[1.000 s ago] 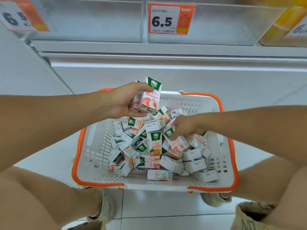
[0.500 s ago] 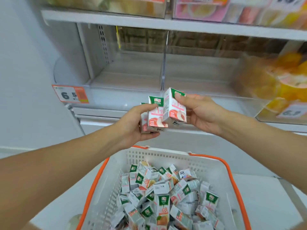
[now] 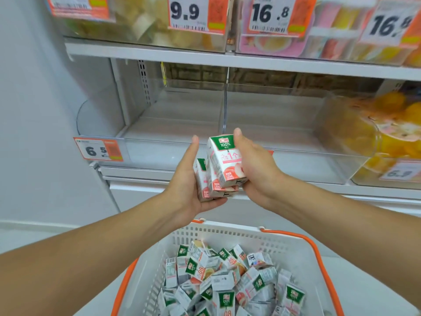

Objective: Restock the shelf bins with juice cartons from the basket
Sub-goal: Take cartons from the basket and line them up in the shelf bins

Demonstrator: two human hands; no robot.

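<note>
Holding 3 juice cartons [image 3: 224, 166] between both hands [image 3: 189, 179], the person faces clear shelf bins [image 3: 173, 119] showing no cartons. The basket [image 3: 284, 245] looks nearly full, so restocking has barely begun.

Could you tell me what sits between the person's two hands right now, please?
In the head view, a small cluster of juice cartons sits upright between the left hand and right hand, both gripping it.

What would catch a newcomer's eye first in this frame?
Both hands meet mid-frame: the right hand grips a peach juice carton upright against more cartons in the left hand. Behind them stand clear shelf bins; below, an orange-rimmed basket heaped with cartons.
</note>
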